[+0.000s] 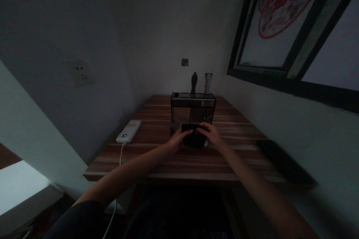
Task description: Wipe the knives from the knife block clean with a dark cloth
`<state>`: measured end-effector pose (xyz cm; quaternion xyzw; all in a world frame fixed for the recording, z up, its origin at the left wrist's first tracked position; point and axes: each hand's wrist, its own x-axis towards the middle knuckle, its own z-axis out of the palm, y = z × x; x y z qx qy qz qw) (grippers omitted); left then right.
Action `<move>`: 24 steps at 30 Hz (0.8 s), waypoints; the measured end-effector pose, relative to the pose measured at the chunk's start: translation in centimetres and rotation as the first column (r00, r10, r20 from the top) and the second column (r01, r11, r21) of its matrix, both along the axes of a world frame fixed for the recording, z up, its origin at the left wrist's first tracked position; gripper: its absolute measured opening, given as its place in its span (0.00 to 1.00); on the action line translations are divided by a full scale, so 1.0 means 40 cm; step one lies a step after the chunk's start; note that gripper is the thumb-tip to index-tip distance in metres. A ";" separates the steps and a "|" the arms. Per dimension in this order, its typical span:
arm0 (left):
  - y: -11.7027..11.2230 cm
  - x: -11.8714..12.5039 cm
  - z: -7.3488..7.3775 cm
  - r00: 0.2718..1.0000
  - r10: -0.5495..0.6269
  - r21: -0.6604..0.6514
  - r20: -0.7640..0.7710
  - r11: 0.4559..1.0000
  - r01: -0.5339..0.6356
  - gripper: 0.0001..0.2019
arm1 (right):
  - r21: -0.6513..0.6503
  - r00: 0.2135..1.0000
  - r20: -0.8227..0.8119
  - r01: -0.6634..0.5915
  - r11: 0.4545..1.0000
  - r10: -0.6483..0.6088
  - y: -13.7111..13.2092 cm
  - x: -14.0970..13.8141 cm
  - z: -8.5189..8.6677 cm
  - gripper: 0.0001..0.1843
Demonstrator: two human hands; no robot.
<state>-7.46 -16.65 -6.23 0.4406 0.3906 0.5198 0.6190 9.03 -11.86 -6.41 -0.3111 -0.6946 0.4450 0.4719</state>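
In dim light, both hands meet at the middle of a striped wooden worktop [157,157]. The left hand [177,140] and the right hand [213,134] each curl their fingers round one end of a small black object [193,137], gripping it between them just above or on the wood; which of the two cannot be told. The object sits directly in front of a clear box [193,110] with a shiny top edge, close to or touching its front wall. Behind the box stand a dark bottle-shaped piece [193,82] and a silvery cylinder [208,82]. To the left, near the wall, lies a white power bank [129,131] with a cable [121,155] trailing off the front edge. A flat dark slab [283,162] lies at the right edge.
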 end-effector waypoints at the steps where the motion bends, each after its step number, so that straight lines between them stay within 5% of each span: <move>1: 0.007 0.010 -0.015 0.999 -0.003 -0.016 0.039 1.000 0.003 0.21 | 0.005 1.000 -0.001 0.016 1.000 -0.016 0.003 -0.001 -0.011 0.13; 6: 0.033 0.002 -0.055 0.999 -0.008 0.064 0.032 0.998 0.005 0.22 | 0.060 0.996 0.073 0.054 0.997 -0.058 0.012 -0.009 -0.049 0.14; 11: 0.043 -0.028 -0.057 0.978 0.042 0.199 -0.203 0.980 -0.001 0.24 | 0.132 0.989 0.114 0.078 0.988 -0.093 0.022 -0.010 -0.063 0.14; 24: 0.060 -0.033 -0.069 0.944 0.074 0.257 -0.323 0.966 0.012 0.20 | 0.262 0.957 0.243 0.091 0.961 -0.157 0.021 0.008 -0.044 0.14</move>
